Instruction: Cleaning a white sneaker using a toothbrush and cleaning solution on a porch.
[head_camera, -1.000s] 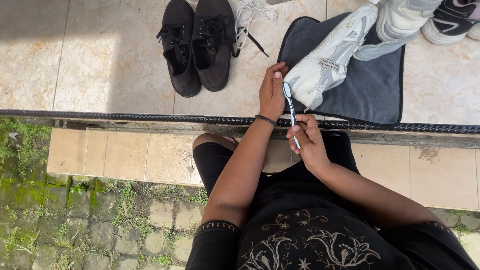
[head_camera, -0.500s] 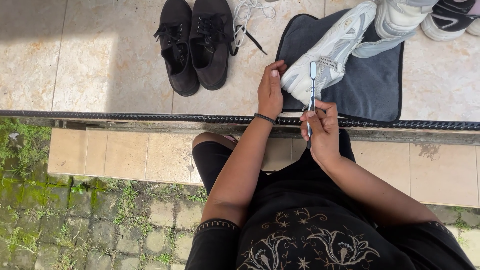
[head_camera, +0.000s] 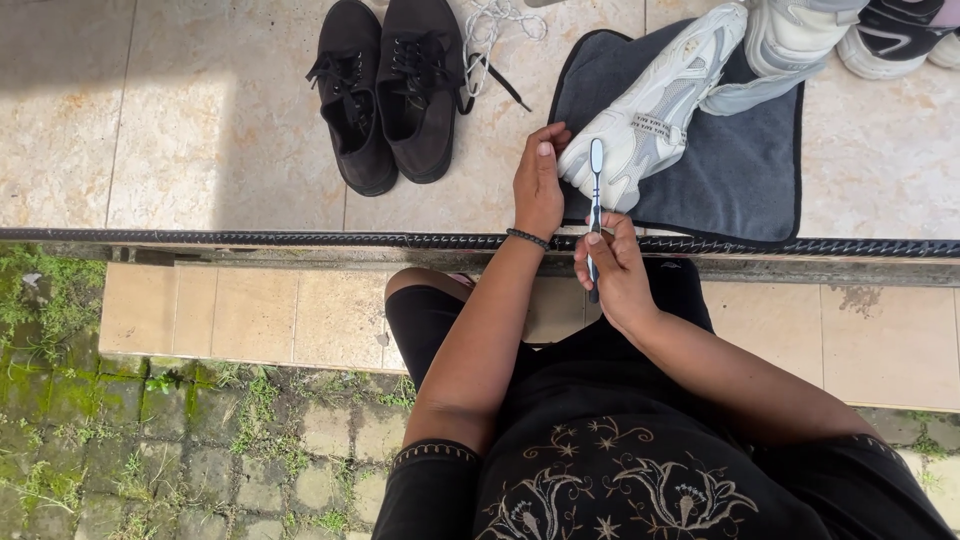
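— What's the white sneaker (head_camera: 650, 120) made of?
— Smooth synthetic panels with mesh, on a soft matt grey cloth (head_camera: 740, 180).
— The toothbrush (head_camera: 596, 200)?
— Glossy plastic. The black shoes (head_camera: 395, 90) look like matt canvas; the floor tiles (head_camera: 150, 110) shine.

A person seated at a tiled ledge grips the toe of a white sneaker (head_camera: 650, 115) with the left hand (head_camera: 538, 185), while the right hand (head_camera: 612, 268) holds a toothbrush (head_camera: 596, 205) upright, its head apparently at the shoe's toe. The sneaker lies on a dark grey cloth (head_camera: 730, 175); a pair of black shoes (head_camera: 392, 90) sits to the left.
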